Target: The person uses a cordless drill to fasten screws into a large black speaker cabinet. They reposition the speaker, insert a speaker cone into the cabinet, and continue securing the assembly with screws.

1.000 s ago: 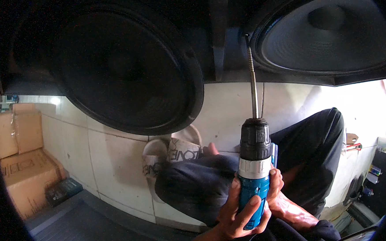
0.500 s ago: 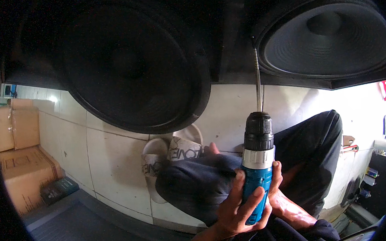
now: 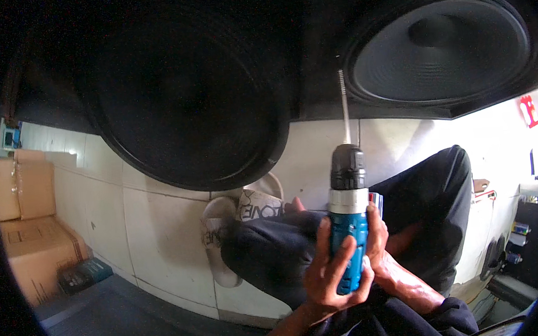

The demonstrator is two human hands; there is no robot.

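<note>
A teal and black cordless drill (image 3: 350, 249) with a silver collar points away from me, held in both hands. My left hand (image 3: 328, 272) wraps round the back of its body. My right hand (image 3: 380, 250) closes on it from the right; its grip is partly hidden behind the body. A long thin bit (image 3: 345, 108) runs from the black chuck (image 3: 348, 166) toward a black speaker cabinet (image 3: 323, 97). The bit's far end lies by the rim of the right speaker cone (image 3: 438, 56); whether it touches a screw is too dark to tell.
A large dark speaker cone (image 3: 185, 105) fills the upper left. Pale slippers (image 3: 224, 257) lie on white floor tiles (image 3: 162, 236) beside my crossed legs. Cardboard boxes (image 3: 36, 244) and a small dark box (image 3: 84, 275) stand at left. A dark shelf (image 3: 535, 232) with small items is at right.
The drill and both hands have shifted slightly left and up in view. The right speaker cone has also slid left in the picture. Both hands keep their hold.
</note>
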